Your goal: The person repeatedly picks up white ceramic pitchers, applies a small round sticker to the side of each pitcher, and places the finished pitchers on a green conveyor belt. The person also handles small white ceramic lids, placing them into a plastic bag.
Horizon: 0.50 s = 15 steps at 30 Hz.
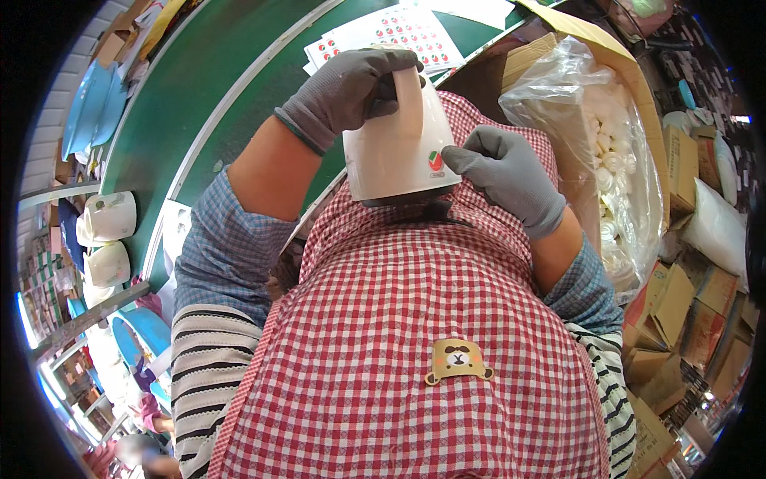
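At the left, two white kettles [108, 231] stand along the far side of the green worktop [187, 104], whose broad span runs between them and the left hand [347, 92], its grip wrapped around the handle of the held kettle [379, 164]. That kettle is over the near edge, dark base toward the checked apron [383, 319], with sticker sheets [415, 36] just beyond. The right hand [511, 176] has its fingertips together by the kettle's label [435, 161], whether pinching I cannot tell, and the carton [650, 120] with bagged white parts [608, 164] bounds the room rightward.
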Each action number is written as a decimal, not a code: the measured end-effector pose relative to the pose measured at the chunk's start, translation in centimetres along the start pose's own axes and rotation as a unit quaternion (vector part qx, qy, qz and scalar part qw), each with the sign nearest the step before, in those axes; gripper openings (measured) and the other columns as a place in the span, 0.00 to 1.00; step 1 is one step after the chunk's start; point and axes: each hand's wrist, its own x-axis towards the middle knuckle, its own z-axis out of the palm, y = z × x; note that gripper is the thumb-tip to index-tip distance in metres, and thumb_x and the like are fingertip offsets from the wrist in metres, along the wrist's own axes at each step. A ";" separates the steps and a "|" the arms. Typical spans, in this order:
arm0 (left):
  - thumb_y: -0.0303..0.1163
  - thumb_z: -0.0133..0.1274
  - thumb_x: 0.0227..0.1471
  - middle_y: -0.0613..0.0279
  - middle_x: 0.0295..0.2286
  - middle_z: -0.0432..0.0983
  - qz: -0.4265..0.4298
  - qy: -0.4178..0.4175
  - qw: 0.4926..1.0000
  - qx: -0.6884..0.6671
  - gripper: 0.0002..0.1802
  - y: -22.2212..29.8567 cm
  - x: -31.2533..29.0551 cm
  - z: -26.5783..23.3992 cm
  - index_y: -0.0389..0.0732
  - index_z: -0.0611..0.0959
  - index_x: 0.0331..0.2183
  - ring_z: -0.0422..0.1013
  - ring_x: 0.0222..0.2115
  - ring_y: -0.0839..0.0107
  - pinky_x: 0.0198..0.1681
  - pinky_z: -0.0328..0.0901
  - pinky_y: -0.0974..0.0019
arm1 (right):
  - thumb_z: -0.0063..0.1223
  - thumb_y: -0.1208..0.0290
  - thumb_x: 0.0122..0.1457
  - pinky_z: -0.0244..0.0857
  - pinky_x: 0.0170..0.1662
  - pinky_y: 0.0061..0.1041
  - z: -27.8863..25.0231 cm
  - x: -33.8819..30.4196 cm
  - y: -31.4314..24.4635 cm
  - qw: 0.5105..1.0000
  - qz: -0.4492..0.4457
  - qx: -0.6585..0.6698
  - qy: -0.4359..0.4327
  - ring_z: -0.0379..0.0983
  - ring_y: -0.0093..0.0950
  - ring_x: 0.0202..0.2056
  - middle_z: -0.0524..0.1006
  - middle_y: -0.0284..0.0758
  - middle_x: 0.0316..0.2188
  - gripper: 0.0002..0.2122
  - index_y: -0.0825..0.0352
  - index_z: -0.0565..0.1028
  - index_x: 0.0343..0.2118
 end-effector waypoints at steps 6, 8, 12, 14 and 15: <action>0.21 0.57 0.52 0.58 0.42 0.79 0.000 0.011 1.000 0.007 0.25 0.0 -0.3 0.6 0.40 0.75 0.53 0.76 0.42 0.71 0.49 0.73 0.67 | 0.62 0.51 0.54 0.63 0.24 0.23 0.7 0.6 -0.5 0.995 -0.011 -0.096 0.007 0.69 0.21 0.19 0.76 0.34 0.18 0.21 0.70 0.80 0.26; 0.20 0.58 0.51 0.58 0.41 0.79 -0.003 -0.018 0.999 -0.037 0.26 -0.7 0.1 -0.1 0.40 0.75 0.53 0.76 0.42 0.71 0.49 0.73 0.67 | 0.61 0.50 0.54 0.64 0.25 0.24 0.9 0.8 -0.4 0.993 -0.012 -0.116 0.003 0.71 0.22 0.20 0.77 0.35 0.18 0.21 0.70 0.80 0.27; 0.21 0.54 0.55 0.57 0.43 0.78 0.013 0.013 0.998 0.067 0.23 0.0 -0.4 0.6 0.39 0.75 0.54 0.76 0.43 0.70 0.50 0.73 0.66 | 0.59 0.48 0.55 0.68 0.28 0.25 1.1 0.9 -1.0 0.987 -0.016 -0.158 -0.001 0.76 0.25 0.23 0.79 0.36 0.21 0.22 0.69 0.81 0.30; 0.22 0.53 0.56 0.56 0.43 0.78 0.035 -0.008 0.999 0.021 0.23 -1.0 -0.1 -0.2 0.39 0.75 0.54 0.76 0.43 0.69 0.50 0.73 0.66 | 0.58 0.47 0.55 0.70 0.29 0.25 1.2 0.6 -1.6 0.980 -0.020 -0.199 0.003 0.78 0.26 0.24 0.80 0.37 0.22 0.23 0.68 0.81 0.32; 0.21 0.53 0.55 0.56 0.44 0.78 0.022 0.010 0.999 0.045 0.23 -0.5 -0.3 0.2 0.39 0.75 0.54 0.76 0.43 0.69 0.50 0.73 0.66 | 0.57 0.46 0.55 0.71 0.29 0.26 1.3 0.7 -1.5 0.977 -0.023 -0.214 0.007 0.78 0.27 0.24 0.80 0.37 0.22 0.24 0.68 0.81 0.33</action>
